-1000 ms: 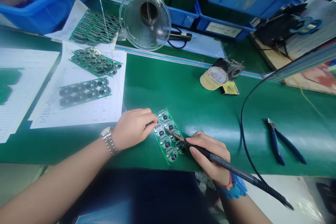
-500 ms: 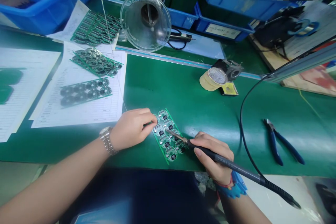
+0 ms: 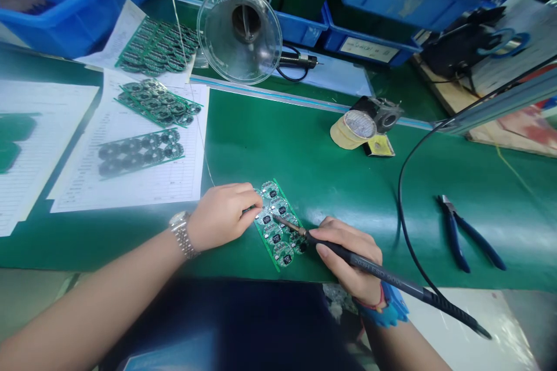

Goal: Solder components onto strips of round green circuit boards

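A green circuit board panel (image 3: 285, 258) with round sections and black parts lies on the green mat near its front edge. My right hand (image 3: 352, 255) is closed round a black soldering iron (image 3: 383, 274), whose metal tip rests at or just over the panel's middle. At the panel's upper left, my left hand (image 3: 228, 214) pinches a thin wire (image 3: 203, 145) that comes down from above. The wire's end is hidden at the fingertips.
Paper sheets (image 3: 130, 191) with more board panels (image 3: 159, 101) lie at left. A clear fume funnel (image 3: 239, 35) stands at the back. A yellowish cup (image 3: 352, 129) and blue-handled cutters (image 3: 455, 232) are at right; a black cable (image 3: 400, 185) arches between them. Blue bins (image 3: 78, 23) stand behind.
My left hand has shifted slightly right and down. My right hand and the iron have moved a little left, with the tip still at the panel's middle.
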A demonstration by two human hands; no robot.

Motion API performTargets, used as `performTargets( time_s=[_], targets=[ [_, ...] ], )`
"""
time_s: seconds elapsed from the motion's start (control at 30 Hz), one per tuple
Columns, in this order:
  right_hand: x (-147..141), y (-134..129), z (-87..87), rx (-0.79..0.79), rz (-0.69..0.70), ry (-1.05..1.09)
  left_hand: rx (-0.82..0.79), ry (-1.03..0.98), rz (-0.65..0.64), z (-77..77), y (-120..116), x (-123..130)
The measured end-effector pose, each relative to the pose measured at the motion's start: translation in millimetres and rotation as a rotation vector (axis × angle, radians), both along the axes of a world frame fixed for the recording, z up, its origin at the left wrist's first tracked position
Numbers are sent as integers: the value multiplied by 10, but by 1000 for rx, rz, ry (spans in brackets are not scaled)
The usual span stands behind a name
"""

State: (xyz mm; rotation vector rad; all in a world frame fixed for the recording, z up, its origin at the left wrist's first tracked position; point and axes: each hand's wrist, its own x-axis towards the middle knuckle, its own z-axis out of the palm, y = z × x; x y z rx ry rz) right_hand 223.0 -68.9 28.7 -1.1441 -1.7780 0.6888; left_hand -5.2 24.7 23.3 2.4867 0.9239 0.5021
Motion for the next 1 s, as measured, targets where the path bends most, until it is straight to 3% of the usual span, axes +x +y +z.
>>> performTargets(
  time_s=[0.3, 0.57, 0.77, 0.9, 1.0],
  targets=[
    [-2, 2, 3, -6, 2, -12, 62, 51, -16, -58, -28, 42],
    [55, -39, -56, 26, -28, 78, -34, -193, 2, 70, -18, -88],
    [113, -158, -55, 71, 0, 154, 241, -94, -91, 155, -452, -139],
    [140, -294, -56, 69, 9, 167, 181, -64, -131, 47, -768, -59],
    [163, -382, -90, 42, -10, 172, 111, -70, -162, -20, -859, -26]
  ],
)
